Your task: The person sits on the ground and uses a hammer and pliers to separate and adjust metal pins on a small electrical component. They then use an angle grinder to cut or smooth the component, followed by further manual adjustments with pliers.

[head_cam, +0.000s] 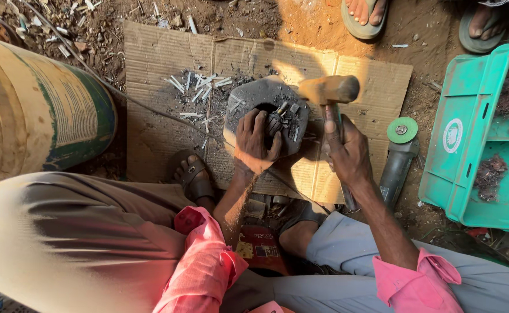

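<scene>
Cardboard (162, 64), flattened on the dirt floor, is the work surface in the head view, and a dark stone block (248, 98) with a hollow in its top sits at its centre as the anvil. My left hand (254, 142) is closed around a small dark motor core (274, 123), fingers wrapped about it, holding it upright in the hollow of the block. My right hand (347, 153) is clenched on the handle of a hammer (330, 90), whose head hangs just above and to the right of the core, not touching it. Short pale metal pieces (199, 87) lie scattered on the cardboard left of the block and a few rest in the hollow beside the core; I judge these to be parts already knocked free, so the breaking-down is well under way. The core in my grip looks mostly whole, so its stripping is not yet finished. A green crate (469, 139) to the right holds tangled dark wire scrap, which suggests earlier pieces are sorted. An angle grinder (398, 150) lies between crate and cardboard, untouched. A large drum (40, 110) stands at left.
</scene>
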